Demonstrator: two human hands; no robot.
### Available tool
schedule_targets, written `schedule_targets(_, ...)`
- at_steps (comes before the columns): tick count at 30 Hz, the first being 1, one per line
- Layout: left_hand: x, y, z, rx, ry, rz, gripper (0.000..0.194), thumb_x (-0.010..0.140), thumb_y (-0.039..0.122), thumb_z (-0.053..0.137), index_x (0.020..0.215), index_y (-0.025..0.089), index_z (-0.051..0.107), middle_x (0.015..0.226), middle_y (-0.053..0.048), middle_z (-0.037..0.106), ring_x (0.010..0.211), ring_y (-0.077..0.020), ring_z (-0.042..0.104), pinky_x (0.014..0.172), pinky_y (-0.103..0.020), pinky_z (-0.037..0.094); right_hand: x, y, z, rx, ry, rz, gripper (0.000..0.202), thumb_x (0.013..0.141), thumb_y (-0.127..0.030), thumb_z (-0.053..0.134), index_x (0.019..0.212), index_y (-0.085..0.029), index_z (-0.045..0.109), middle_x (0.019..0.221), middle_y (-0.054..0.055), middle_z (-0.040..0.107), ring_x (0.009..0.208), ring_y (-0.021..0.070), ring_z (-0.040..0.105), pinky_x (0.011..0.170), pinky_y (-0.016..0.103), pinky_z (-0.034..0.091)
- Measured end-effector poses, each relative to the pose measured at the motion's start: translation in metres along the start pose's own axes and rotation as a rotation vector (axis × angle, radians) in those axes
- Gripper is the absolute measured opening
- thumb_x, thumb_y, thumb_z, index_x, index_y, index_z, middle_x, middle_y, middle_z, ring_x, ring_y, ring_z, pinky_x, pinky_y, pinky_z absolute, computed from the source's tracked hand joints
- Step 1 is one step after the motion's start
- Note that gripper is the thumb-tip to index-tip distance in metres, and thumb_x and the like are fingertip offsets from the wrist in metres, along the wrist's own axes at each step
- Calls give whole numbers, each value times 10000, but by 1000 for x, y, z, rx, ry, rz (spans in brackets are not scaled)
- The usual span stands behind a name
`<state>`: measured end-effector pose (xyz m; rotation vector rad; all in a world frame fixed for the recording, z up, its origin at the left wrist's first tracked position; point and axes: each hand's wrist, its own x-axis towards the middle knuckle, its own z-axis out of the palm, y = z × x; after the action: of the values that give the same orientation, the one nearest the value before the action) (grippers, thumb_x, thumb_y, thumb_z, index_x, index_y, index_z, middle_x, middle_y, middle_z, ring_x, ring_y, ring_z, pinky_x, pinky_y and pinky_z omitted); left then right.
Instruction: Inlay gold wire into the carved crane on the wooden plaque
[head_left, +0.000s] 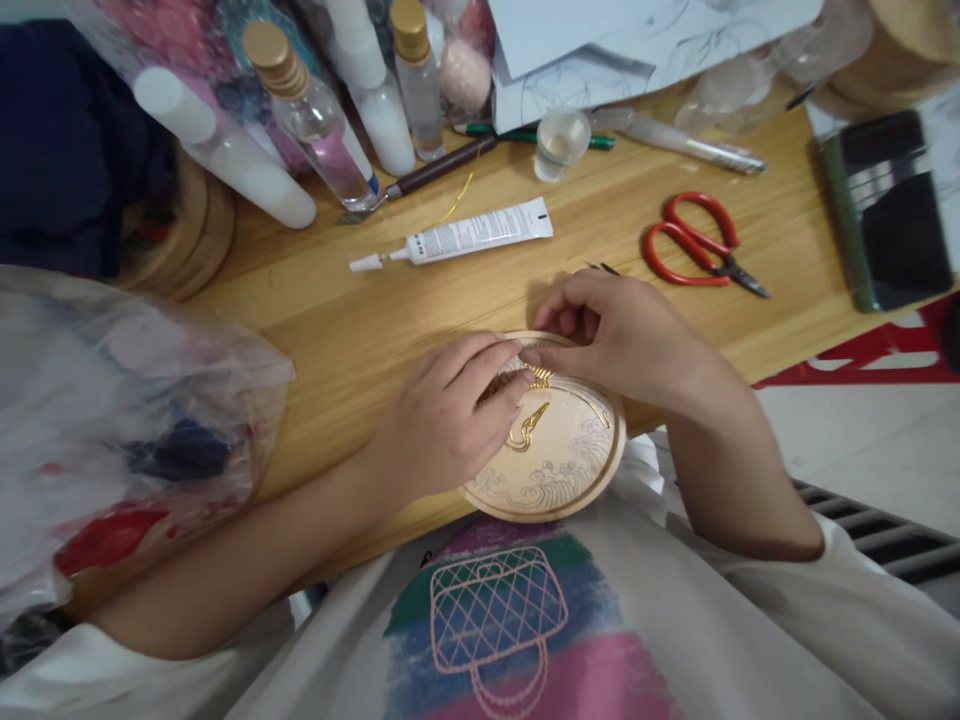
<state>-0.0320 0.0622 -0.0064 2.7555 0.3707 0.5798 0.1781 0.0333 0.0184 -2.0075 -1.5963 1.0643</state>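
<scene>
A round wooden plate (568, 440) lies at the table's front edge, with wave patterns drawn on it and gold wire (531, 428) forming part of a picture. My left hand (459, 410) rests across its left side, fingers stretched over the surface and covering some of the design. At the plate's far edge is my right hand (611, 335), its fingers curled in and its thumb lying over the plate near the left fingertips. Whatever may be between the right fingers is too small or hidden to make out. Dark thin tips (606, 268) show just behind the right hand.
Beyond the plate lie a white glue tube (480, 232), red-handled scissors (701, 245), a dark-handled craft knife (442, 167) and a small clear cup (561, 145). Bottles (322, 130) stand at the back left. A phone (889, 210) is at right, a plastic bag (135, 400) at left.
</scene>
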Motion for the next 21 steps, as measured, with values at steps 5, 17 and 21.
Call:
schedule_targets(5, 0, 0, 0, 30, 3, 8, 267, 917, 156, 578, 1162, 66, 636, 1193, -201, 653, 1159, -329, 606, 931, -499, 577, 0, 0, 0, 10, 7, -11, 190, 673, -271, 780, 727, -215, 607, 671, -28, 543, 631, 131, 495, 580, 303, 373)
schedule_targets(17, -1, 1, 3, 57, 101, 1, 205, 913, 135, 555, 1085, 91, 657, 1119, -154, 695, 1112, -311, 646, 892, -467, 611, -5, 4, -5, 324, -33, -36, 206, 748, -371, 739, 763, -193, 635, 643, -33, 555, 588, 99, 472, 524, 252, 362)
schedule_targets(21, -2, 0, 0, 58, 64, 15, 207, 887, 119, 580, 1075, 84, 661, 1130, -170, 695, 1140, -305, 641, 915, -452, 609, -8, 4, -5, 355, -4, -37, 153, 755, -305, 727, 752, -190, 626, 657, -36, 566, 582, 91, 473, 515, 245, 359)
